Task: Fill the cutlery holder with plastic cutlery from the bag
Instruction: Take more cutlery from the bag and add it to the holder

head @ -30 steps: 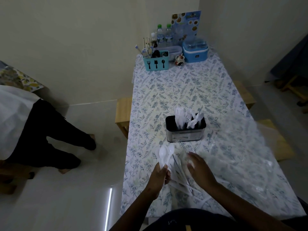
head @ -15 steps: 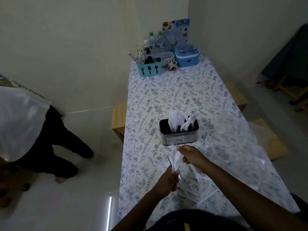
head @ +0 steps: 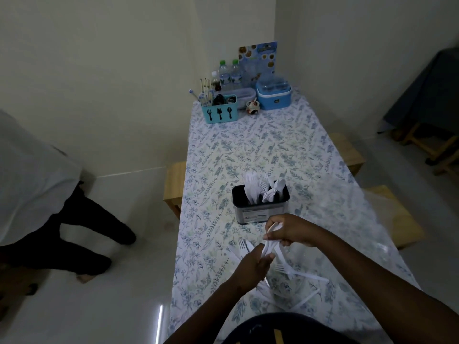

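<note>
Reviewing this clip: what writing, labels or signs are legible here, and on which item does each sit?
No words can be read.
Teal caddy: three black pictograms, which look like a fork, a knife and a spoon.
Holder: front label, too blurred.
Blue box: small dark badge, too small.
Menu card: heading blurred.
Bottles: labels too small.

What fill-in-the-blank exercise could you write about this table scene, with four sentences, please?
1. The left hand and the right hand both hold white plastic ____.
2. The two bottles at the far end have ____ caps.
3. The teal caddy bears ____ black icons.
4. The cutlery holder stands ____ the hands and the teal caddy.
Missing words: cutlery; green; three; between.
</note>
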